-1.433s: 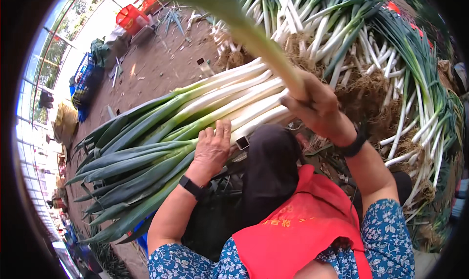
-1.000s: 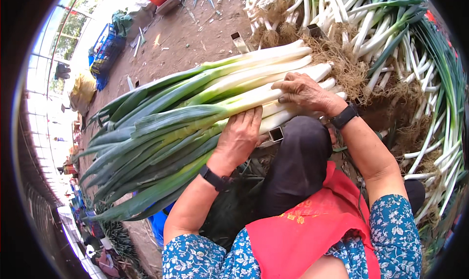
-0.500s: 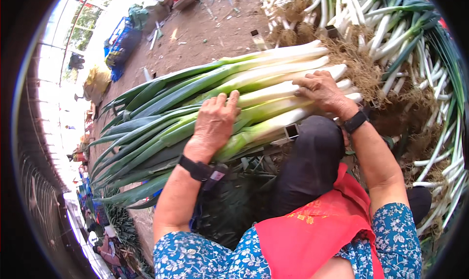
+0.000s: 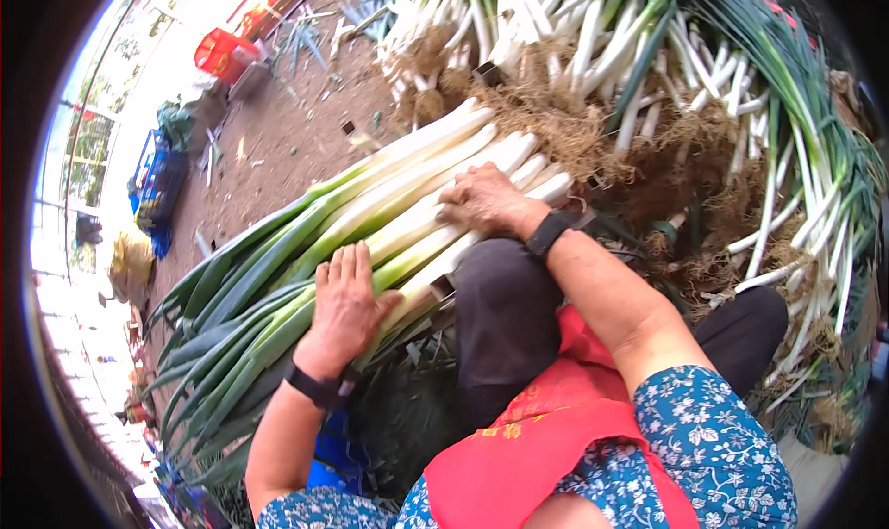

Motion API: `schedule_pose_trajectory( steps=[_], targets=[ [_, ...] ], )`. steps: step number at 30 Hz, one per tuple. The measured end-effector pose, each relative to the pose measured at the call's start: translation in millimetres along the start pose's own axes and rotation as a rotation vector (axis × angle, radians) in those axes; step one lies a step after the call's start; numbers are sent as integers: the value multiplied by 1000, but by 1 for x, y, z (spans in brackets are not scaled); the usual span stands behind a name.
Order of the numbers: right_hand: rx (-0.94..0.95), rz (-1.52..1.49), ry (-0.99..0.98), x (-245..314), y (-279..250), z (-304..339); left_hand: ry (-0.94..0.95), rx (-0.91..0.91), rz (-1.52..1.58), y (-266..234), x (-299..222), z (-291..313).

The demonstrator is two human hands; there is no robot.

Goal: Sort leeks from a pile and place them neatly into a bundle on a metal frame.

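Observation:
A row of thick, long leeks (image 4: 394,196) lies slantwise in front of me, green leaves toward the lower left and white ends toward the upper right. My left hand (image 4: 343,293) rests on the row where white turns green, fingers stretched out flat and thumb apart. Farther up the white stalks, my right hand (image 4: 486,199) is closed over a leek, its fingers bent. The undersides of both hands' fingers are hidden. Under the row, a metal support bar (image 4: 443,286) shows beside my dark-clothed knee (image 4: 505,284).
Untrimmed leeks with brown roots (image 4: 593,52) are heaped from the far side round to the right. Bare soil (image 4: 287,112) shows beyond the row. At the far left stand a red container (image 4: 222,55), a blue crate (image 4: 157,182) and a yellow sack (image 4: 131,262).
The view has swung right, so the row and hands appear farther left and more of the rooted heap shows. My left hand's fingers have straightened, its thumb now spread. Both hands stay on the leeks.

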State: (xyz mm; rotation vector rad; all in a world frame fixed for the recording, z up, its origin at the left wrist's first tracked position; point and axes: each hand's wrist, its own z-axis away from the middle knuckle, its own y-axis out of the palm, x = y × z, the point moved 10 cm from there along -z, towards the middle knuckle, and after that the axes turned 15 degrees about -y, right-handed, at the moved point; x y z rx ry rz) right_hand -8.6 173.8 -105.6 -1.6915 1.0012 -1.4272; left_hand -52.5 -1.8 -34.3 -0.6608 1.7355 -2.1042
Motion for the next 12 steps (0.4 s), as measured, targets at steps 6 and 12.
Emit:
schedule_pose_trajectory(
  steps=[6, 12],
  targets=[
    [124, -327, 234, -20, 13, -1, 54, -5, -89, 28, -49, -17],
    [-181, -447, 111, -30, 5, 10, 45, -6, -128, 51, -41, -22]
  ],
)
